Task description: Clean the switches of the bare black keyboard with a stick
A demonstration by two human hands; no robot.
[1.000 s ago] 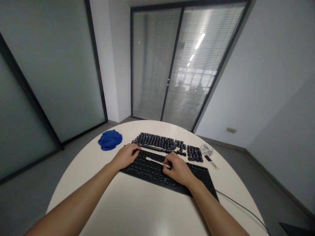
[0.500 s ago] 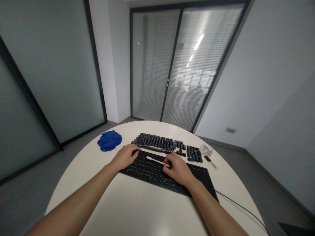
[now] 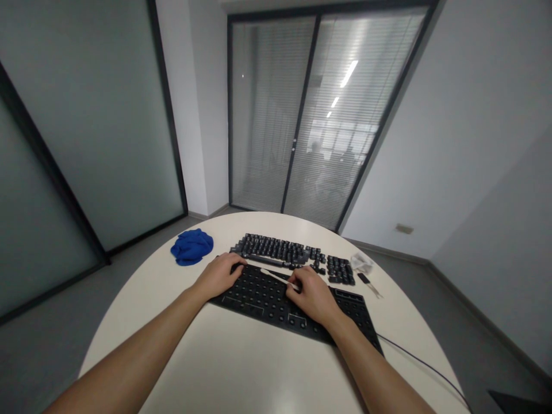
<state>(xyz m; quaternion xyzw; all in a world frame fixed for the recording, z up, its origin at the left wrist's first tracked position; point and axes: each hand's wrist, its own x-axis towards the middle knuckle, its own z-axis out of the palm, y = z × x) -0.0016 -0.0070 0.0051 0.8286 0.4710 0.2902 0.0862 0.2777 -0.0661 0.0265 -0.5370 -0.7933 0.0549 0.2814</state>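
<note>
A black keyboard lies slantwise on the round table, bare of its keycaps, with rows of key sockets showing. At its far left corner my left hand holds the keyboard, thumb on top and fingers bent over the far edge. My right hand is closed in a pinch around a slim white toothbrush. The toothbrush's head points left and lies over the far rows of sockets; its bristles are too small to make out. Behind the keyboard, loose black keycaps stand in rows, with a smaller block of keycaps to the right.
A crumpled blue cloth lies at the table's left. On the right are a clear plastic bag and a small black-ended tool. The keyboard's cable runs off the table's right edge.
The toothbrush's head has moved slightly away from me and to the right, along with small motion of my right fingers. My left hand and the keyboard have stayed put.
</note>
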